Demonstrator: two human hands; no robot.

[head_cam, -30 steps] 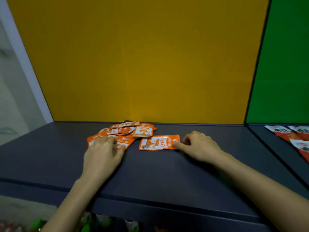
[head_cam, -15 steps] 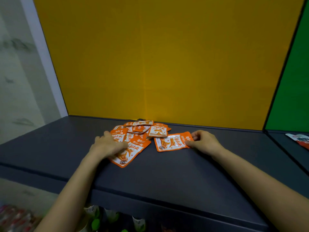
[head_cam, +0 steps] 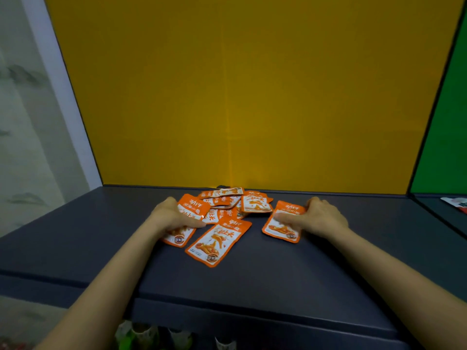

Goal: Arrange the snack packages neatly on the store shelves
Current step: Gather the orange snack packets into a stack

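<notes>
Several orange snack packets lie on the dark grey shelf (head_cam: 252,279) in front of a yellow back panel. A loose pile (head_cam: 227,202) sits at the back. My left hand (head_cam: 174,215) grips one packet (head_cam: 188,210) at the pile's left, thumb laid across it. A single packet (head_cam: 218,242) lies flat and slanted in the middle, touched by neither hand. My right hand (head_cam: 316,217) holds a third packet (head_cam: 281,229) to the right, thumb on its face and fingers at its far edge.
The shelf's front edge runs low across the view, with goods (head_cam: 141,335) on a lower shelf beneath it. A green-backed bay starts at the right, where a red and white packet (head_cam: 454,202) lies. A pale wall stands at the left.
My left hand drew a packet out of the pile toward me and took hold of another. My right hand turned its packet from lying crosswise to pointing toward me. The camera moved closer.
</notes>
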